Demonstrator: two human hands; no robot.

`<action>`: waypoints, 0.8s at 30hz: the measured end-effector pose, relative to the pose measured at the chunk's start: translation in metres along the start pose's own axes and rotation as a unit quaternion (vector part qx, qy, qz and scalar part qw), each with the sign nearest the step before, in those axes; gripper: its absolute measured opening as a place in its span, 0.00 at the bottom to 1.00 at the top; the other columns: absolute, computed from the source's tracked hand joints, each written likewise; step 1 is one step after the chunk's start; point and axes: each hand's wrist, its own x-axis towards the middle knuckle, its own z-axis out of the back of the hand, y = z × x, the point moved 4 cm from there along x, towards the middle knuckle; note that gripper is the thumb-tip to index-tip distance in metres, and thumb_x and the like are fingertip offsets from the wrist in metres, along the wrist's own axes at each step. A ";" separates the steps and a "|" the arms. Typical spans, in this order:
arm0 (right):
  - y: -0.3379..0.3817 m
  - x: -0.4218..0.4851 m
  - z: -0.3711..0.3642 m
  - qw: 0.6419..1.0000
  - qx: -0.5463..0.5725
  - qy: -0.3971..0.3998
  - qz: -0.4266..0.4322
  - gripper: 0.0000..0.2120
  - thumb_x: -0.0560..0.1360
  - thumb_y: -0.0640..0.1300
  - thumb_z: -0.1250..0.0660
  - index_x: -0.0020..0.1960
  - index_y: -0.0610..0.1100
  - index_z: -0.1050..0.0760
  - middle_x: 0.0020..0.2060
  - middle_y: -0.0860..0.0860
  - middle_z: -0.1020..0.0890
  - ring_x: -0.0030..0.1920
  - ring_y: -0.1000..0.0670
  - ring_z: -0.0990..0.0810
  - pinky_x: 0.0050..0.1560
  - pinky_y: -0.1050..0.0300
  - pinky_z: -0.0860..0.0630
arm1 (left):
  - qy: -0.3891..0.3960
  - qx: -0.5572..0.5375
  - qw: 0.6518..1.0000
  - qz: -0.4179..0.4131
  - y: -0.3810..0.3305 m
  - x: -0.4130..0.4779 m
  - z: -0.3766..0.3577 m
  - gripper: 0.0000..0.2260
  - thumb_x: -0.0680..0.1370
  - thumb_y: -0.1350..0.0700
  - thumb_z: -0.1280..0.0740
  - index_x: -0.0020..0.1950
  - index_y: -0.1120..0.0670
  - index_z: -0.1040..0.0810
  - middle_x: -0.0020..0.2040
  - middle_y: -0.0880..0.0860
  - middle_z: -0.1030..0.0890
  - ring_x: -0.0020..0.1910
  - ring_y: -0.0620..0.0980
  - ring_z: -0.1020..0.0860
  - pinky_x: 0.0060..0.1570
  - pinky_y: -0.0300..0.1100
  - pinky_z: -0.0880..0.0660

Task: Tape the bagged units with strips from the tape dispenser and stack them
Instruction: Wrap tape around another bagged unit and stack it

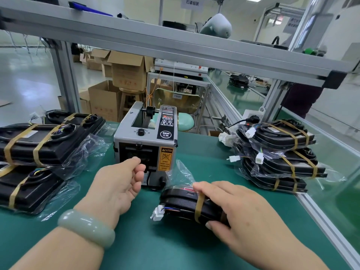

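Note:
A grey tape dispenser stands on the green mat in the middle. My left hand reaches to its front outlet, thumb and fingers close together at the slot; any strip there is too small to make out. My right hand grips a black bagged unit lying on the mat in front of the dispenser, with one tan tape band around it and a white connector at its left end. Taped units are stacked at the left and at the right.
An aluminium frame beam crosses overhead, with posts at the back left and right. The bench's metal edge runs along the right. Cardboard boxes and a stool stand behind the bench.

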 end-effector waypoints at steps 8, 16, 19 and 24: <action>0.001 -0.002 -0.001 1.000 -0.001 -0.007 0.005 0.33 0.71 0.57 0.36 0.69 0.66 0.51 0.61 0.64 0.32 0.57 0.53 0.29 0.60 0.59 0.33 | -0.029 -0.015 0.999 -0.018 -0.006 0.006 -0.004 0.08 0.77 0.56 0.32 0.38 0.56 0.23 0.22 0.47 0.23 0.17 0.38 0.28 0.17 0.28 0.34; 0.003 -0.004 -0.002 1.000 0.003 -0.010 0.004 0.34 0.71 0.57 0.35 0.70 0.66 0.49 0.61 0.64 0.32 0.55 0.52 0.28 0.58 0.60 0.33 | -0.066 0.006 0.997 -0.042 -0.004 0.012 -0.003 0.06 0.75 0.55 0.30 0.40 0.54 0.23 0.32 0.48 0.21 0.20 0.38 0.27 0.17 0.29 0.34; 0.004 -0.005 -0.001 1.000 0.003 -0.016 0.006 0.34 0.71 0.57 0.35 0.70 0.67 0.51 0.61 0.65 0.33 0.56 0.53 0.29 0.58 0.60 0.34 | -0.063 0.009 0.997 -0.046 -0.006 0.012 -0.005 0.06 0.75 0.55 0.30 0.39 0.54 0.23 0.32 0.48 0.21 0.21 0.39 0.27 0.18 0.29 0.34; 0.006 -0.005 0.001 1.000 0.006 -0.008 0.001 0.33 0.70 0.56 0.34 0.70 0.66 0.47 0.59 0.63 0.30 0.53 0.52 0.27 0.56 0.58 0.31 | -0.024 -0.007 0.999 -0.032 -0.003 0.008 -0.004 0.06 0.76 0.56 0.32 0.39 0.53 0.24 0.22 0.45 0.23 0.18 0.39 0.28 0.20 0.28 0.33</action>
